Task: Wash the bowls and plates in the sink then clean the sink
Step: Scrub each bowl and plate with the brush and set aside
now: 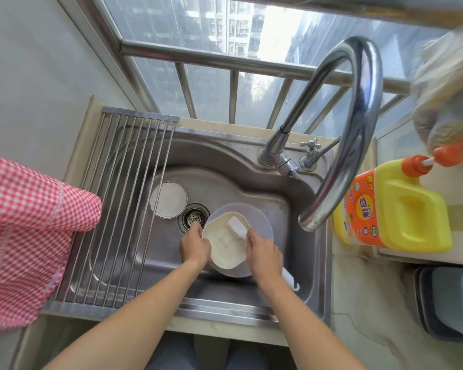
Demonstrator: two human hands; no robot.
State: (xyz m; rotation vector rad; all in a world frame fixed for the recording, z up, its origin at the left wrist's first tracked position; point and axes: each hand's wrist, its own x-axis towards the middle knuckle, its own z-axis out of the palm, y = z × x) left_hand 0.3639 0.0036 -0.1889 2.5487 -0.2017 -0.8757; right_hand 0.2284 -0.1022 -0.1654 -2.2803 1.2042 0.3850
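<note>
Head view is filled by a stainless-steel sink set into a pale stone tabletop, with a curved chrome tap arching over its right side. A roll-up rack of steel rods is laid across the left part of the sink, and a red-and-white checked cloth is seen at the left edge. A yellow and orange detergent bottle is stood on the tabletop to the right of the sink. Inside the basin a pale lilac round plate is placed beside the drain strainer, and a cream squarish bowl is held tilted over it. A round white plate is lying flat to the left of the drain. The bowl's left rim is gripped by the left hand, fingers curled round it. A white-handled brush is gripped by the right hand and pressed into the bowl.
</note>
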